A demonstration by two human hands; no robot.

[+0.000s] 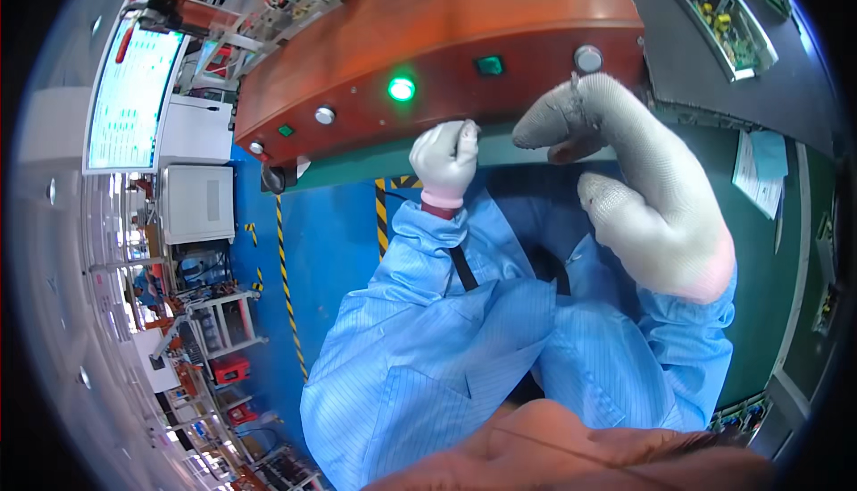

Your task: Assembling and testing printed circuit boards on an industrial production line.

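Observation:
My left hand point(445, 162), in a white glove, is curled into a fist at the front edge of a red-brown control panel point(527, 22); nothing shows in it. Below a silver round button point(587, 59) at the panel's right end is my right hand point(665, 183), also gloved, with grey worn fingertips. Its fingers bend forward together, the thumb well apart from them, and I see nothing held between. A round green button point(402, 89) glows on the panel, with a green square switch point(489, 65) to its right and another silver button point(324, 115) to its left.
Circuit boards in a white frame point(728, 27) lie on the dark surface at the far right. Papers point(759, 174) rest on the green surface. A lit screen point(134, 98) and a grey-white cabinet point(200, 203) stand left. Yellow-black tape point(287, 286) marks the blue floor.

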